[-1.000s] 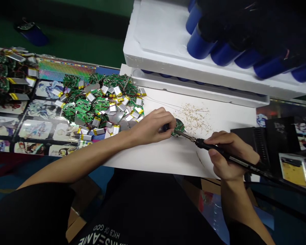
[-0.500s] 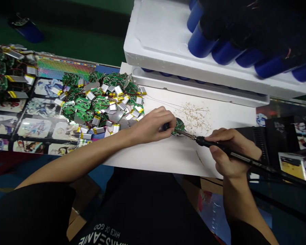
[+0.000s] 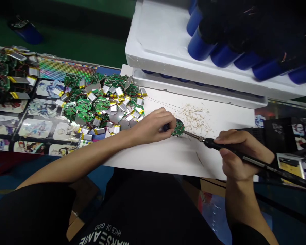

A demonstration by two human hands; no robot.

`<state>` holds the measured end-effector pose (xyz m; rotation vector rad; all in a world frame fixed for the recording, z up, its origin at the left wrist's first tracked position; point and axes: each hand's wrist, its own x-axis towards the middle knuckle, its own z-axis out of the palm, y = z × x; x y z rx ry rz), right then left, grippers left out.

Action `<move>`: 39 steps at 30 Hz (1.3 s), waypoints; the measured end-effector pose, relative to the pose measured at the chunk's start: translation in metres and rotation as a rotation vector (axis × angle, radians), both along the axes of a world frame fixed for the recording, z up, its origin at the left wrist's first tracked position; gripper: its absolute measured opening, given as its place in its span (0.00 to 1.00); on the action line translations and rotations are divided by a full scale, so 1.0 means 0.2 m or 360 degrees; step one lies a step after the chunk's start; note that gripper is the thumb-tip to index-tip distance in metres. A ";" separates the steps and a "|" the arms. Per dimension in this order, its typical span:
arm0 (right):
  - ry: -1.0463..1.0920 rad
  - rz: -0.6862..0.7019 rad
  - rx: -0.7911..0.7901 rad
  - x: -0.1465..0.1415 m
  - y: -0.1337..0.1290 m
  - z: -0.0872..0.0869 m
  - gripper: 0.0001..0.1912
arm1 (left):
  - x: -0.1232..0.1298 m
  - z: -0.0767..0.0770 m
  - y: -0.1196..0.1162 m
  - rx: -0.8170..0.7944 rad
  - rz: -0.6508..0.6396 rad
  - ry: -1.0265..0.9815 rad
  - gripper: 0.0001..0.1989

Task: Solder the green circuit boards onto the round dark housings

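My left hand [image 3: 158,126] is closed at the middle of the white work surface, its fingers wrapped at the edge of a round green circuit board [image 3: 179,128]. Something small and dark shows between the curled fingers, too hidden to name. In my right hand [image 3: 247,154] is a black soldering iron [image 3: 210,143], gripped like a pen. Its metal tip points left and lies at the board's right edge; whether it touches cannot be made out. Left of my left hand is a heap of green circuit boards [image 3: 84,104] with silver, yellow-taped battery cells [image 3: 119,92].
White foam trays [image 3: 158,64] holding blue cylinders [image 3: 200,46] stand at the back. Tan crumbs [image 3: 193,114] and thin wires lie on the white board [image 3: 163,156]. More boards [image 3: 5,68] pile up far left. A black box [image 3: 280,132] sits at right.
My right hand has drawn the soldering iron back to the right, so its tip has moved from over the circuit board to its edge. My left hand stays nearly in place.
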<state>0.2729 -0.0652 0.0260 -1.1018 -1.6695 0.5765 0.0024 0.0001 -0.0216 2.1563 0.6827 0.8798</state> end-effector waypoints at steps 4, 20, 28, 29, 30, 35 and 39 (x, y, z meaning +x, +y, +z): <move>0.0116 -0.0230 0.0119 0.02 -0.03 0.03 0.06 | 0.00 0.00 0.00 -0.0015 -0.0015 -0.0017 0.06; -0.0164 -0.0246 -0.0122 -0.21 -0.15 -0.18 0.16 | 0.00 0.03 -0.01 -0.0039 0.0002 0.0040 0.05; -0.0394 -0.0283 0.0037 -0.27 -0.07 -0.27 0.26 | -0.01 0.02 -0.01 0.0007 0.0024 0.0010 0.04; -0.0391 -0.0272 0.0018 -0.27 -0.07 -0.27 0.25 | -0.01 0.02 -0.01 0.0012 0.0027 0.0001 0.04; -0.0385 -0.0252 -0.0003 -0.26 -0.06 -0.27 0.25 | -0.01 0.02 -0.01 0.0020 0.0029 -0.0011 0.04; -0.0265 -0.0108 -0.0034 -0.23 -0.03 -0.25 0.23 | -0.02 0.00 0.00 0.0083 0.0009 -0.0014 0.04; -0.0305 -0.0050 -0.0053 -0.20 0.00 -0.24 0.22 | -0.02 0.00 0.01 0.0271 0.0009 0.0046 0.05</move>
